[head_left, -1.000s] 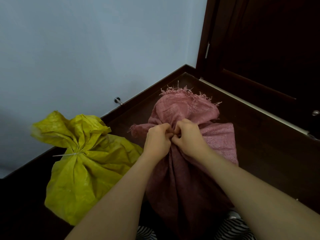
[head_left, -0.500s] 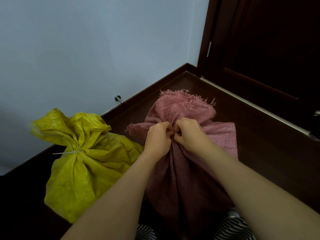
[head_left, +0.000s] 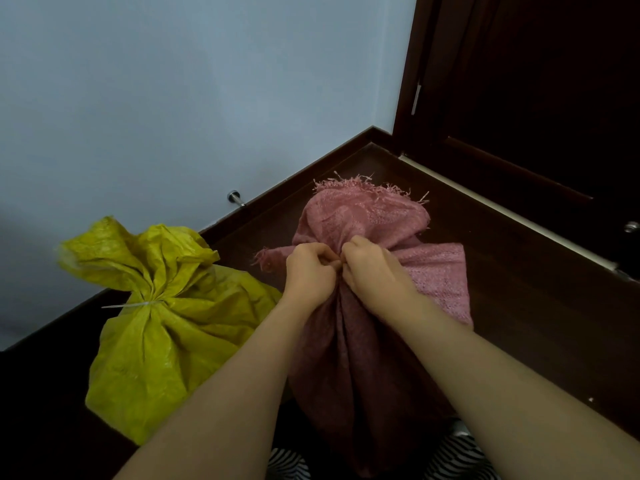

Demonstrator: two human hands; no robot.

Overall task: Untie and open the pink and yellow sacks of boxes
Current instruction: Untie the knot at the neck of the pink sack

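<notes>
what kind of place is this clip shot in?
Likely a room corner in a home, by a doorway: pale blue wall, dark wood floor, dark door, and a metal door stopper above the skirting.

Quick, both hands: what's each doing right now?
Left hand: fingers curled, pinching the pink sack at its gathered neck.
Right hand: same, pinching that neck.

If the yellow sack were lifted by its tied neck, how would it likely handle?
The yellow sack would probably sag: its thin woven skin is creased and crumpled. The white tie cinches the neck tightly, so that grip point likely holds. Its bulging body hints at some weight, though the contents are hidden.
</notes>
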